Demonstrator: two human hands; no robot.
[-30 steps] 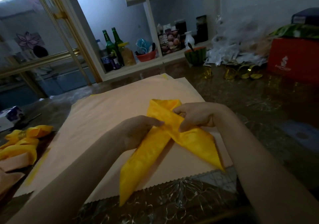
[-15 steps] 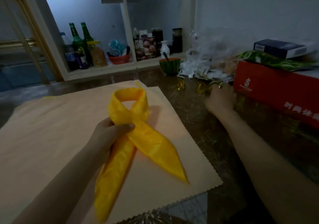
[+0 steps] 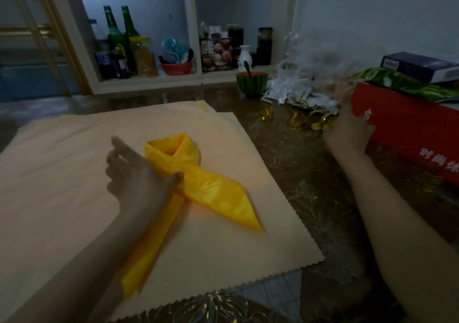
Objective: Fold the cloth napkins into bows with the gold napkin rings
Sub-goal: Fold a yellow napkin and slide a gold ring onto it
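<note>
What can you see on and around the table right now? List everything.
yellow napkin: one, yellow, crossed into a loop on the peach cloth
peach cloth: at least one, peach, spread on the table
gold napkin rings: several, gold, far side of the table
plastic wrappers: a heap, clear-white, behind the rings
watermelon bowl: one, green and red, left of the wrappers
red box: one, red, far right
dark box: one, navy, above the red box
green bottles: two, green, back shelf
table: one, dark with gold pattern
left hand: thumb on the napkin's crossing
right hand: at the rings, blurred, grip unclear
</note>
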